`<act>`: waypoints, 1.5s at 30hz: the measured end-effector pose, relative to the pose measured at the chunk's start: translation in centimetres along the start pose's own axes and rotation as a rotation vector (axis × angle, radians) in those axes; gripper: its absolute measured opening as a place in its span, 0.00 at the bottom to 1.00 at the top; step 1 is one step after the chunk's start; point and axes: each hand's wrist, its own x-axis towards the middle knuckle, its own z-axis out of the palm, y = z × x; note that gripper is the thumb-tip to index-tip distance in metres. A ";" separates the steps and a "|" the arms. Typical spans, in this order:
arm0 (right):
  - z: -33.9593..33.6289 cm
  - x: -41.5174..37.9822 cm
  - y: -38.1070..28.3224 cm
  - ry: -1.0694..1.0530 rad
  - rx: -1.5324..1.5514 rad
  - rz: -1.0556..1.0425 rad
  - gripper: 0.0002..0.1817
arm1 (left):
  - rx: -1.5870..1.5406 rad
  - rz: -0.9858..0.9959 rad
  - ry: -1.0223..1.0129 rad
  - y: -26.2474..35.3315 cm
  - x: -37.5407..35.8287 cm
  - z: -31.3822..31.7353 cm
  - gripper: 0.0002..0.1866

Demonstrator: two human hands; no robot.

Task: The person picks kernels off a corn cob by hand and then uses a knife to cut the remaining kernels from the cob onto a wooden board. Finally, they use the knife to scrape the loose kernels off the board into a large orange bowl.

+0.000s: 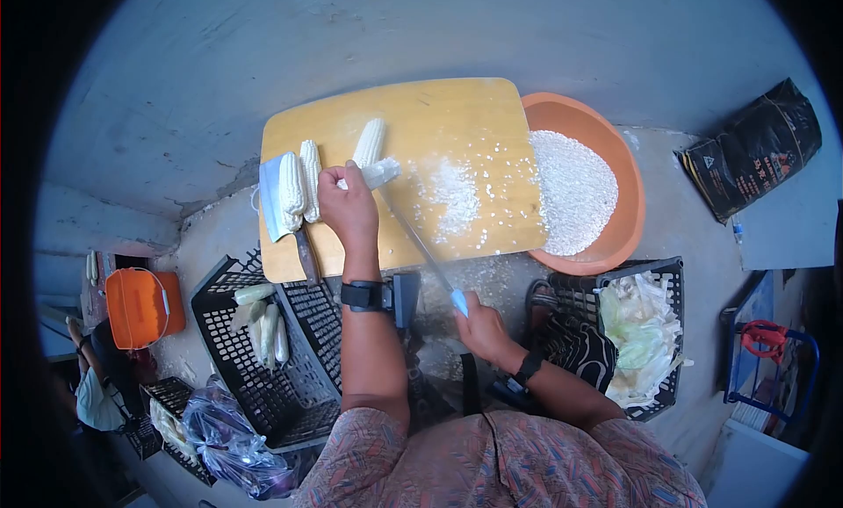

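My left hand [349,205] is closed around a white corn cob [380,172], held over the left part of the yellow wooden board [421,113]. In my right hand [486,330], the light blue handle of a long knife [416,236] is gripped. Its blade slants up to the left, its tip close to the held cob. Another white corn cob [371,141] lies just behind my left hand. Two more ears, a corn cob [310,179] and a thicker corn cob [291,192], rest by a broad cleaver [270,199]. Cut kernels [457,196] are scattered over the board.
An orange basin [628,196] of white kernels [575,192] touches the board's right end. Black crates hold unhusked corn [263,328] on the left and husks [637,332] on the right. An orange bucket [132,310], a black sack [751,152] and another person [97,376] are farther out.
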 end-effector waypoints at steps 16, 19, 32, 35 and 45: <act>-2.3 1.3 0.6 0.148 -0.019 0.044 0.15 | -0.023 -0.042 -0.079 0.9 -0.6 0.2 0.14; -0.9 -0.4 0.1 0.009 0.043 0.003 0.14 | 0.049 0.060 0.016 0.2 0.1 -0.2 0.15; 0.1 -0.8 1.0 -0.118 -0.118 -0.029 0.14 | 0.000 0.008 -0.005 0.6 -0.6 -0.8 0.15; -1.3 0.9 1.1 -0.093 -0.200 0.023 0.13 | -0.003 0.037 -0.010 0.6 -0.3 -0.2 0.14; -6.2 3.1 5.4 0.360 -0.217 0.208 0.14 | -0.032 0.043 -0.079 0.3 -0.8 0.8 0.14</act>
